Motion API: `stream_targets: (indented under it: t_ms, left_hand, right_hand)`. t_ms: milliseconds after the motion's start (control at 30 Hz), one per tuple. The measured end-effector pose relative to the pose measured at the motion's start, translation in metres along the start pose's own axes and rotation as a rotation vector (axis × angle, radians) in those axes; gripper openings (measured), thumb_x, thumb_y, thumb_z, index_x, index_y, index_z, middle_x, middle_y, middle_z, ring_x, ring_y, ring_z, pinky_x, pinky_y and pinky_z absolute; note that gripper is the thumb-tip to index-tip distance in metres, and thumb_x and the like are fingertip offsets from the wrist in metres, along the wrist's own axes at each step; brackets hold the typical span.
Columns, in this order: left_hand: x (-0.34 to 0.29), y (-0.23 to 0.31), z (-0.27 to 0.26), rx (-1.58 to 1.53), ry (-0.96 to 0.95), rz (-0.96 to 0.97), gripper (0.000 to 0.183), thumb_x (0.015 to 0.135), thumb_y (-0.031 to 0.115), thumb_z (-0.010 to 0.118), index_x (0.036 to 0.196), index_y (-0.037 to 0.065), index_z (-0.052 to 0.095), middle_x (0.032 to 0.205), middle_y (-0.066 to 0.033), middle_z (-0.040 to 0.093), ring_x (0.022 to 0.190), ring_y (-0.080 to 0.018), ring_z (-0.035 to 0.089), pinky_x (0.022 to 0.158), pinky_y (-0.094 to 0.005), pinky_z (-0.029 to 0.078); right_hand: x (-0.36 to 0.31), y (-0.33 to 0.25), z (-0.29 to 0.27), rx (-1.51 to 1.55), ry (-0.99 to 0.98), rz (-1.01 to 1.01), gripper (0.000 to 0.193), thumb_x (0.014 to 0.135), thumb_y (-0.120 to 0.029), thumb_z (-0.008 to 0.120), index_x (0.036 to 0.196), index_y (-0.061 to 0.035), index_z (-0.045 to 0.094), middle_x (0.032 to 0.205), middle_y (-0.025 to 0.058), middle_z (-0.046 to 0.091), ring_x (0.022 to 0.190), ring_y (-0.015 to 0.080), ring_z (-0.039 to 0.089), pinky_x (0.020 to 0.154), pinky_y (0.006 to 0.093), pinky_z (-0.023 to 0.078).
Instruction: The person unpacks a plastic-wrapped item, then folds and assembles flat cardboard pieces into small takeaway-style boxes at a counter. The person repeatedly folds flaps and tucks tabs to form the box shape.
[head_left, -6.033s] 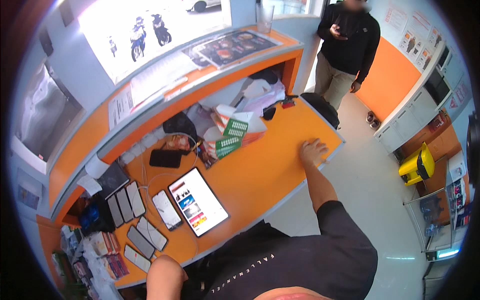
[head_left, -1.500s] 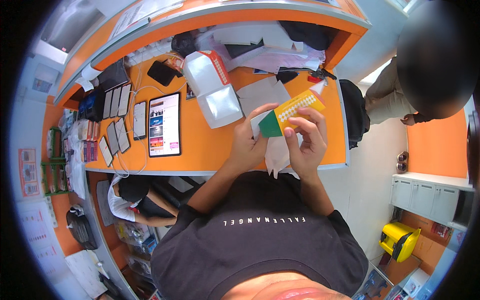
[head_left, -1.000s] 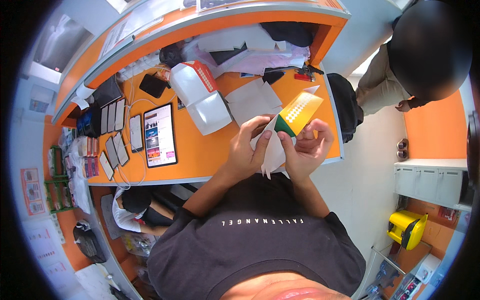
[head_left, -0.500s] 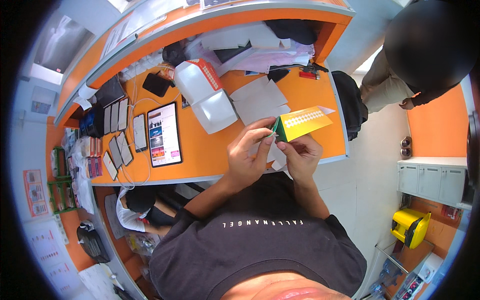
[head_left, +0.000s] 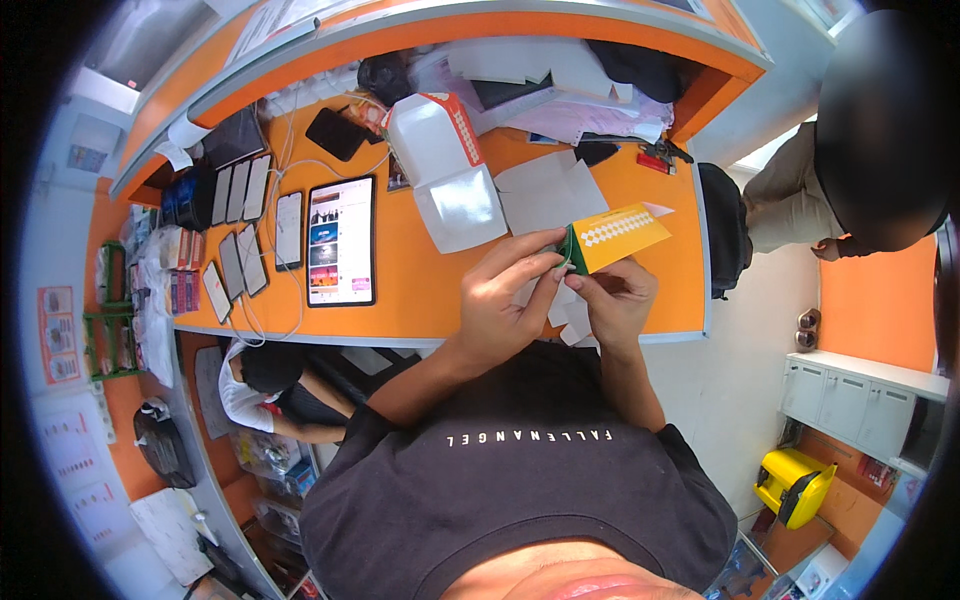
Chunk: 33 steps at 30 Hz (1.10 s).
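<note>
Grasping a carton above the table, near an open box: pinching the carton's green end with the left hand, gripping the lower side with the right hand.

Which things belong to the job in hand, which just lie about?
Belonging:
yellow-and-green folded card carton, between left hand and right hand
probably open white card box, red-sided

Lying about:
black-framed rectangular tablet
black rectangular phone
</note>
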<state>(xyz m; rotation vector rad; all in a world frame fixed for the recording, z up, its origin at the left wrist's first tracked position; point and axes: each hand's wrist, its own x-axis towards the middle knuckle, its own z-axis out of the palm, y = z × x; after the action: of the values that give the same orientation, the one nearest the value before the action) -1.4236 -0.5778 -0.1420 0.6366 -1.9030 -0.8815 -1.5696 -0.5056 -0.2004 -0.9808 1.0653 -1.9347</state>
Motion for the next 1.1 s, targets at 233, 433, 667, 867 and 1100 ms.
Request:
stream_targets:
  t_ms: [233,433,667,867,1100]
  left_hand:
    - [-0.004,-0.002,0.003,-0.073,0.114,-0.105,0.01,0.088,-0.001,0.07,0.097,-0.005,0.072,0.113,-0.0218,0.071,0.102,-0.027,0.071,0.088,-0.0333,0.055]
    - [-0.002,-0.002,0.001,-0.033,0.09,-0.074,0.011,0.086,-0.002,0.071,0.097,-0.004,0.073,0.113,-0.0208,0.071,0.101,-0.0276,0.071,0.088,-0.034,0.055]
    - [-0.001,-0.007,-0.005,0.106,-0.014,0.082,0.016,0.082,-0.004,0.072,0.097,-0.004,0.072,0.115,-0.0185,0.071,0.101,-0.0312,0.071,0.087,-0.036,0.056]
    - [0.001,-0.006,-0.007,0.161,-0.076,0.15,0.017,0.078,-0.002,0.072,0.095,-0.004,0.071,0.115,-0.0179,0.07,0.099,-0.0321,0.07,0.084,-0.0384,0.055]
    - [0.002,0.002,-0.005,0.352,-0.093,0.256,0.024,0.074,-0.005,0.072,0.098,-0.005,0.071,0.117,-0.0191,0.069,0.095,-0.0336,0.07,0.081,-0.0403,0.056]
  right_hand:
    - [0.004,0.003,0.016,0.002,0.021,-0.014,0.025,0.076,0.01,0.08,0.099,0.0043,0.072,0.109,0.0133,0.068,0.101,0.0204,0.067,0.087,0.0336,0.056]
    - [0.009,0.003,0.014,0.049,-0.007,-0.032,0.025,0.076,0.012,0.079,0.099,0.0055,0.071,0.109,0.0128,0.068,0.101,0.0203,0.067,0.087,0.0342,0.056]
    - [0.004,0.007,0.011,0.087,0.028,0.025,0.028,0.076,0.012,0.079,0.102,0.0046,0.071,0.11,0.0115,0.069,0.101,0.0191,0.067,0.088,0.0345,0.056]
    - [0.001,0.014,-0.003,0.02,-0.015,0.018,0.033,0.075,0.011,0.081,0.106,0.0056,0.07,0.109,0.0114,0.07,0.101,0.0179,0.066,0.088,0.0343,0.055]
    - [0.001,0.012,-0.01,0.006,-0.057,0.004,0.033,0.077,0.009,0.079,0.108,0.0061,0.07,0.107,0.0124,0.07,0.1,0.019,0.066,0.087,0.0326,0.054]
